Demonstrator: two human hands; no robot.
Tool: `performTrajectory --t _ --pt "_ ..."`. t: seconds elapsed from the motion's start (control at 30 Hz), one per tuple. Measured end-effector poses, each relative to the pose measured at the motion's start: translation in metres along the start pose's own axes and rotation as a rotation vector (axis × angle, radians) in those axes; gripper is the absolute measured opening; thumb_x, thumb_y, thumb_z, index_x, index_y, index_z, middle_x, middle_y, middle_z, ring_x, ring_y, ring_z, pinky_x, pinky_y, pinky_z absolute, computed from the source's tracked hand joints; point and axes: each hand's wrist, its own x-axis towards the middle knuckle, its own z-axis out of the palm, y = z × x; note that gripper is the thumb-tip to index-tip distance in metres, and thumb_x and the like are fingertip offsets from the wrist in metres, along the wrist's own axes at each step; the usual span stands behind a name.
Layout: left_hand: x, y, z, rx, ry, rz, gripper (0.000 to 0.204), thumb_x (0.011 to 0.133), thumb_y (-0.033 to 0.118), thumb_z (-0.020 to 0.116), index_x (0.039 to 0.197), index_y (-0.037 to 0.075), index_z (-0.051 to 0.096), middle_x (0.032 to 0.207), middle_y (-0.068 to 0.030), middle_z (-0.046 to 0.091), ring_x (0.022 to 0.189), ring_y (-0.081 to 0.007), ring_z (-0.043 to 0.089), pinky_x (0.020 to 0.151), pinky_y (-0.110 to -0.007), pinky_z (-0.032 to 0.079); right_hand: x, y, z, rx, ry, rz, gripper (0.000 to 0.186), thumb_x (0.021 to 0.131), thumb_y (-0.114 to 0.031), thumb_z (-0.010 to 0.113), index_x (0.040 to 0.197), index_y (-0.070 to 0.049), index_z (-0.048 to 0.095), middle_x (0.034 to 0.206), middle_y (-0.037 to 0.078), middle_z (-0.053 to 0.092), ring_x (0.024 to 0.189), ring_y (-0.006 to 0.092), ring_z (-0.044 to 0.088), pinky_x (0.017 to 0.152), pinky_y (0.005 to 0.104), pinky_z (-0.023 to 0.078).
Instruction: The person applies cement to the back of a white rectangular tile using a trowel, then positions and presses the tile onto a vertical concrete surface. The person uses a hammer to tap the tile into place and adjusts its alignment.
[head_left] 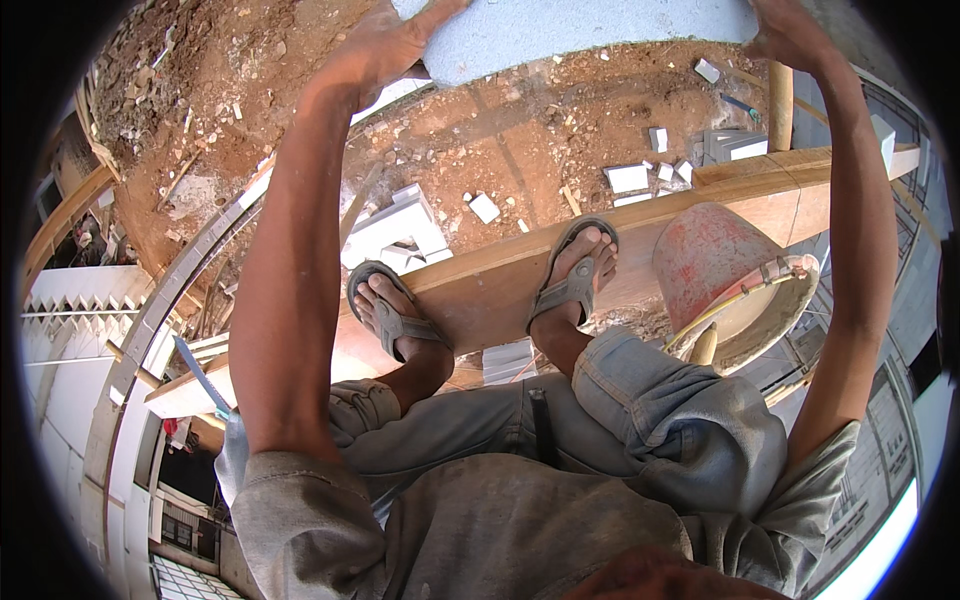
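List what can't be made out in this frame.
All in the head view:
Left hand and right hand: fingers partly cut off by the upper edge; grip unclear.
Pale blue slab: far side cut off by the same edge.
Bucket: how full, as its mouth shows only aslant.
Small red item, left: too small to identify.

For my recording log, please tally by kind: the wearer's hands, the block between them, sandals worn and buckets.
Left hand and right hand: 2
Pale block: 1
Left sandal and right sandal: 2
Bucket: 1
Total: 6
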Motion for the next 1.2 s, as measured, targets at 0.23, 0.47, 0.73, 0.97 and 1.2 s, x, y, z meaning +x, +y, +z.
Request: performTrajectory --t 0.23,0.47,0.73,0.97,1.2 --pt "-0.004 0.002 -0.001 0.023 0.029 -0.048 0.09 0.087 0.075 0.046 0.149 0.01 0.037 0.155 -0.0213 0.03 0.142 -0.0335 0.032 0.12 -0.047 0.021 0.0 0.001 0.001 0.013 -0.003 0.046 0.115 0.058 -0.027 0.087 0.15 -0.002 0.023 0.152 0.02 0.034 0.143 0.0312 0.03 0.122 0.0441 0.021" --pt "-0.002 0.008 0.002 0.097 0.071 -0.097 0.086 0.089 0.074 0.042 0.148 0.011 0.04 0.15 -0.0192 0.04 0.132 -0.0323 0.045 0.116 -0.047 0.026 -0.004 0.004 0.002 0.034 0.042 0.025 0.112 0.058 -0.028 0.087 0.15 -0.003 0.027 0.15 0.02 0.037 0.141 0.0317 0.033 0.121 0.0439 0.023" --pt "0.018 -0.03 0.007 0.031 0.242 0.179 0.119 0.068 0.084 0.059 0.131 -0.016 0.047 0.118 -0.0351 0.057 0.115 -0.0405 0.058 0.1 -0.053 0.044 0.006 0.006 0.007 0.107 0.087 -0.062 0.106 0.061 -0.029 0.087 0.146 -0.001 0.032 0.142 0.02 0.046 0.133 0.0322 0.043 0.117 0.0428 0.032" --pt "0.0 -0.007 0.016 -0.116 0.217 0.164 0.125 0.064 0.089 0.057 0.132 -0.016 0.047 0.115 -0.0354 0.058 0.112 -0.0426 0.058 0.097 -0.053 0.045 0.004 0.028 0.024 0.11 0.196 -0.158 0.105 0.056 -0.025 0.085 0.143 0.004 0.034 0.142 0.023 0.046 0.132 0.0348 0.044 0.113 0.0409 0.034" --pt "0.015 -0.019 0.003 0.006 0.192 0.078 0.121 0.065 0.088 0.058 0.122 -0.019 0.053 0.109 -0.0327 0.059 0.105 -0.0378 0.06 0.091 -0.047 0.047 0.004 0.034 0.033 0.129 0.254 -0.155 0.103 0.058 -0.025 0.082 0.146 0.0 0.033 0.143 0.021 0.046 0.133 0.0349 0.043 0.112 0.0425 0.034"
